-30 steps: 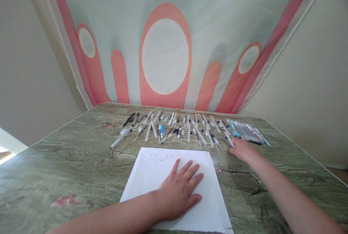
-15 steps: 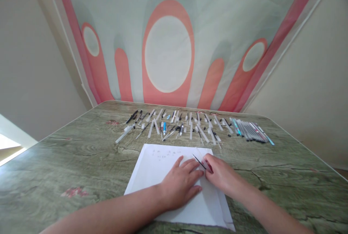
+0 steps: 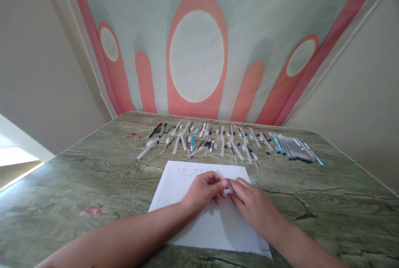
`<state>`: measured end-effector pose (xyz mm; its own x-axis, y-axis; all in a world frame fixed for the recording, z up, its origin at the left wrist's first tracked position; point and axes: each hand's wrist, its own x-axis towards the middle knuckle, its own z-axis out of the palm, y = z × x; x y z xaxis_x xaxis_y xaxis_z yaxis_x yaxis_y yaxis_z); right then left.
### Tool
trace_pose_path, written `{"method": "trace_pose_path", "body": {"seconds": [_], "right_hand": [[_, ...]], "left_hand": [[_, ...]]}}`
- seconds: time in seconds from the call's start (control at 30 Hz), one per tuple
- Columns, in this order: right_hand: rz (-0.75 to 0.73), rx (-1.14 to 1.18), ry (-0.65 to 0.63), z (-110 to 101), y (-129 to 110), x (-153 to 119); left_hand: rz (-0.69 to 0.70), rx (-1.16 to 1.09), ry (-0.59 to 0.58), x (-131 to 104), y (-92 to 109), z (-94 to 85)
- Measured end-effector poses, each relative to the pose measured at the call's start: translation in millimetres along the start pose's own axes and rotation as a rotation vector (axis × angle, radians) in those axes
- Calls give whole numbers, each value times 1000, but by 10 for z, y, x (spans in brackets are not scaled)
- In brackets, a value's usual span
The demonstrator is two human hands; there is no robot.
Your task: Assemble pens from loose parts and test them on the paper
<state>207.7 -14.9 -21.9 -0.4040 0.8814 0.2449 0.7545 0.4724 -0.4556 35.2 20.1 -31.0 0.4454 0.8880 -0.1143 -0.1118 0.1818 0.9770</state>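
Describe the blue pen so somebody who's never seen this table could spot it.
On the table, past the paper, lie scattered pen parts. In their nearer row, left of centre, is the blue pen: upright-lying, deeper blue than the small pale-blue piece behind.

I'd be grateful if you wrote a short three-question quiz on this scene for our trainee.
1. True or false: the left hand lies flat with its fingers spread on the white paper.
2. At which end of the table is the neat row of pens? A) left B) right
3. Fill in: small marks show near the paper's ____ edge (near/far).

Key: 1 false; 2 B; 3 far.
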Motion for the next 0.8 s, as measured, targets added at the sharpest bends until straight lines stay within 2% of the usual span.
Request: {"method": "trace_pose_path", "body": {"seconds": [0.17, 0.27, 0.37, 0.47, 0.6, 0.7, 0.8], "right_hand": [[8, 81, 15, -48, 16, 7], [92, 63, 49, -168, 121, 6], [194, -49, -28, -231, 209, -5], [217, -126, -110, -193, 238, -20], [196, -176, -103, -107, 252, -18], [210, -105, -59, -122, 313, -4], [222, 113, -23, -212, 395, 4]], "left_hand": [[38, -93, 66, -3, 111, -34], [27, -240, 112, -2, 201, -64], [-4, -342, 142, 23, 227, -101], [-21, -381, 163, 50, 194, -118], [-23, -415, 160, 67, 146, -121], [-32, -462, 183, 75, 129, -133], [-51, -518, 228, 87, 123, -158]]}}
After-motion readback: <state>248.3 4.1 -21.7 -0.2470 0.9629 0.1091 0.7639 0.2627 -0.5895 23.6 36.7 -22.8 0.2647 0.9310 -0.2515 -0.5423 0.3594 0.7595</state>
